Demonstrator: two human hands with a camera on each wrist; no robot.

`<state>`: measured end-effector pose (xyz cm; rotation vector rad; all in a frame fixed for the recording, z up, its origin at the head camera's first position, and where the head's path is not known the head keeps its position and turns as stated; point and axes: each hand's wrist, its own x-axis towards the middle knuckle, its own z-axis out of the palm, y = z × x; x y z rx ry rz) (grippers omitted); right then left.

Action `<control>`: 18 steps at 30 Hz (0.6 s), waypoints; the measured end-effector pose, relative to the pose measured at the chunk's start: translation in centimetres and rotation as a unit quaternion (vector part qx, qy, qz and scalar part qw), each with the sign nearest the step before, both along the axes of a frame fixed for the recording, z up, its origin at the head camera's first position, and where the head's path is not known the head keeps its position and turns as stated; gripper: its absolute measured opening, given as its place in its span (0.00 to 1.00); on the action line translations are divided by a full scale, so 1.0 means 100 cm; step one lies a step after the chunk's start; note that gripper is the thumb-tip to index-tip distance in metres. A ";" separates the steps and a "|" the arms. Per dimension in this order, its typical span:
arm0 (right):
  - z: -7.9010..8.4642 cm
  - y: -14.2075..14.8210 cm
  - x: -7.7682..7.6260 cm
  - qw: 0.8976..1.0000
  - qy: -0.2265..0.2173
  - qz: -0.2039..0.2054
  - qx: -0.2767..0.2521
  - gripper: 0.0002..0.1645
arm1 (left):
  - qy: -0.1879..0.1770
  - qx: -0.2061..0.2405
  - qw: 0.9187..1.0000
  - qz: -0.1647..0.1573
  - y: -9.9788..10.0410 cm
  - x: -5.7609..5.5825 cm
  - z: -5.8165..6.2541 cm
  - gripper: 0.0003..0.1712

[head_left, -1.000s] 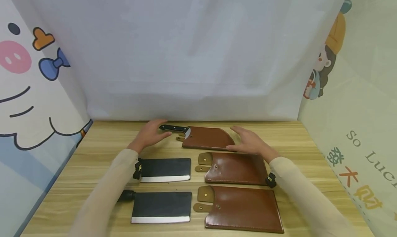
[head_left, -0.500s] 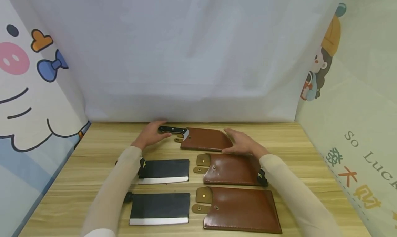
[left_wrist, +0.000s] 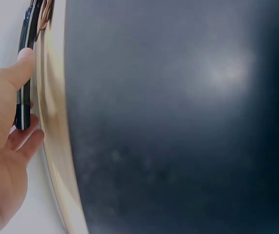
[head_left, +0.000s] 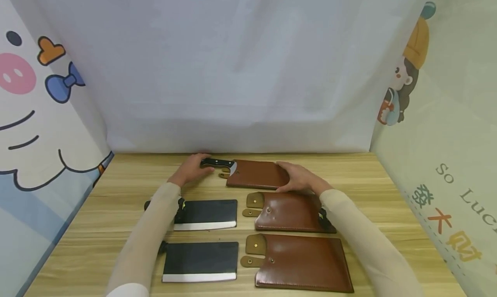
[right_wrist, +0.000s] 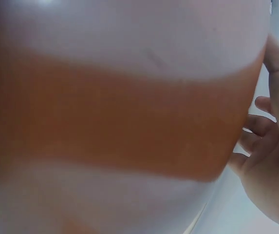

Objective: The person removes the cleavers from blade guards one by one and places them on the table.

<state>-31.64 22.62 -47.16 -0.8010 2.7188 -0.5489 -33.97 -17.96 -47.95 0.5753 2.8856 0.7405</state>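
Observation:
A cleaver with a black riveted handle (head_left: pixel 217 162) lies at the back of the table, its blade mostly inside a brown leather sheath (head_left: pixel 256 174). My left hand (head_left: pixel 191 168) is around the handle's end, thumb on the near side and fingers on the far side; in the left wrist view the thumb overlaps the handle (left_wrist: pixel 23 92). At the sheath's right end is my right hand (head_left: pixel 300 178), with thumb and fingers spread across its width. Whether the right palm touches the leather is hard to tell.
Two black-bladed cleavers, an upper one (head_left: pixel 206 213) and a lower one (head_left: pixel 199 260), lie front left. Two brown sheaths, upper (head_left: pixel 291 210) and lower (head_left: pixel 304 262), lie to their right with straps undone. A white cloth (head_left: pixel 240 94) hangs behind the wooden table (head_left: pixel 97 210).
My right hand has moved left over the sheath's end. The left hand has shifted slightly right around the handle. The sheathed cleaver and the other things stay in place.

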 end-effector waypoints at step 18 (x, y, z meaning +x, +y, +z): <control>0.007 -0.002 0.001 1.000 0.018 -0.001 -0.023 0.64 | 0.007 0.003 1.000 0.001 0.005 0.003 0.005 0.35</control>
